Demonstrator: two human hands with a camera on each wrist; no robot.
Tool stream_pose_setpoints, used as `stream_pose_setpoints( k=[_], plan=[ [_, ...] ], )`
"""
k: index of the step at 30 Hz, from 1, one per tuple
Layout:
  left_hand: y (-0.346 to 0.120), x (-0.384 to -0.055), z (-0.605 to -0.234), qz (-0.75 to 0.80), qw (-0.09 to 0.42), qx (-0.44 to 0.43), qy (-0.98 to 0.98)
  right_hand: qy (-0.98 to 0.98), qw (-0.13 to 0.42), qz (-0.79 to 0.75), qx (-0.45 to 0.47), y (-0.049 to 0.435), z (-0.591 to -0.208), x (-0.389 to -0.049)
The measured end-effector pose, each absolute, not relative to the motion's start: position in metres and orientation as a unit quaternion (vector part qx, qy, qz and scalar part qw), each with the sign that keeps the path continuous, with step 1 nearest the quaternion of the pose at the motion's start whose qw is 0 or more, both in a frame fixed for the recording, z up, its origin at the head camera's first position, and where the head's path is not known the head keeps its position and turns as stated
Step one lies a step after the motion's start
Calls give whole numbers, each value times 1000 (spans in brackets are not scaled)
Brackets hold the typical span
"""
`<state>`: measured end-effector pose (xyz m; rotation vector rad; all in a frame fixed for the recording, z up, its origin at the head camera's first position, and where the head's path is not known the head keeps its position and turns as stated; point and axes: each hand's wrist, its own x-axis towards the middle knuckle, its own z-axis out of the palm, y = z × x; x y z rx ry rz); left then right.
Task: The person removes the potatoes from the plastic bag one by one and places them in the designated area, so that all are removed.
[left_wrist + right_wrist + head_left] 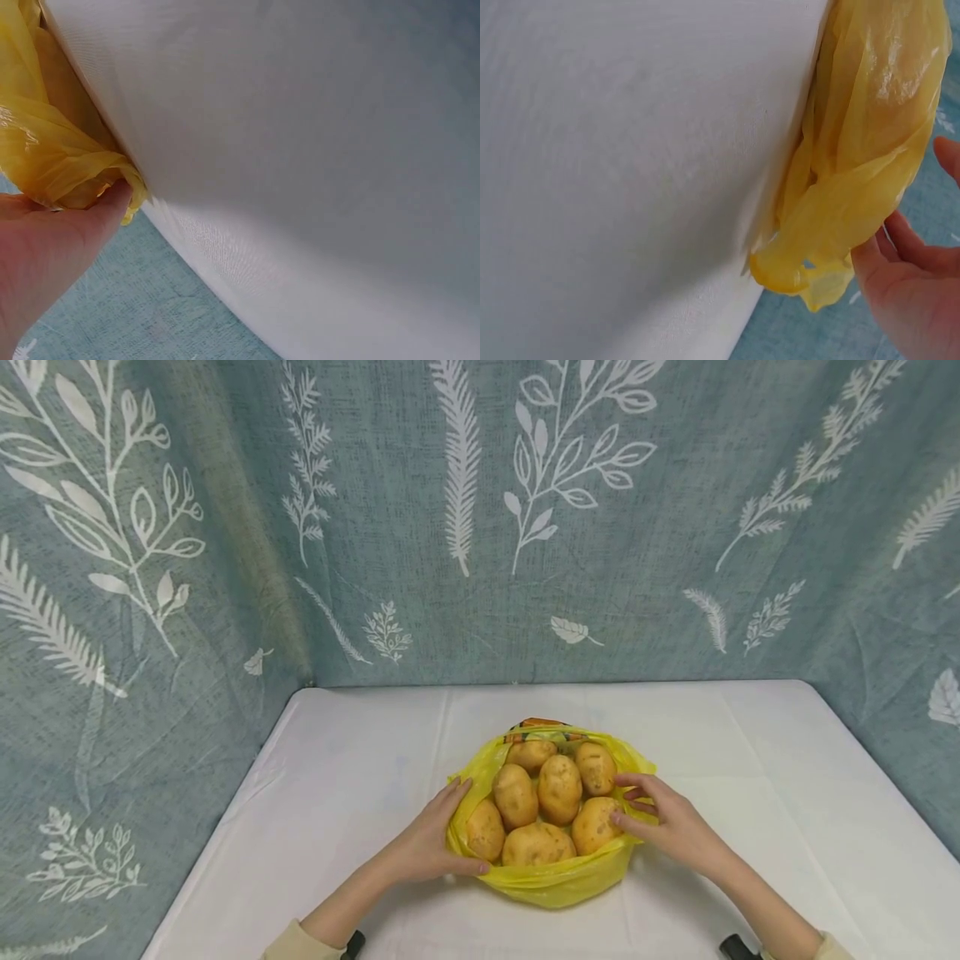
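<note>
1. A crumpled yellow plastic bag (555, 889) sits on the table, its wide mouth facing up; a patterned orange-and-dark patch (538, 723) shows at its far rim.
2. Inside lie smooth yellow-brown potatoes (559, 789), seven in sight, packed closely together within the rim.
3. The left hand (429, 843) rests against the bag's left side, its forearm slanting in from the lower left. Its fingers reach forward along the rim, the thumb spread well away along the near edge; the left wrist view shows yellow film against a fingertip.
4. The right hand (673, 823) is at the bag's right side, its forearm angling in from the lower right. Its fingers are lightly bent and parted at the rim, thumb apart beside the near-right potato; whether they pinch the film, I cannot tell.
5. Beige sleeves (306, 943) cover both lower forearms.
6. White cloth covers the table (360, 760); blue-green fabric with white leaf prints (390, 527) hangs behind.
</note>
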<state>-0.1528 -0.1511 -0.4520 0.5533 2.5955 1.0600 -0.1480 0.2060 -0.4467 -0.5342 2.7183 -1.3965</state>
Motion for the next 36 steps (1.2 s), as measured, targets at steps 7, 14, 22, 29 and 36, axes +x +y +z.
stream_pose_setpoints(
  k=[7,14,22,29,36],
  plan=[
    [-150,-154,-452,364,145,192,900,874,16,-456,-168,206,-447,-146],
    [-149,-154,-452,364,143,188,901,876,10,-448,-178,206,-448,-146],
    [-148,-154,-453,363,142,191,901,888,13,-429,-167,205,-447,-146],
    [-148,-154,-454,364,143,191,901,903,6,-399,-160,204,-447,-145],
    [-147,-153,-453,363,141,190,901,916,16,-375,-144,202,-445,-143]
  ],
)
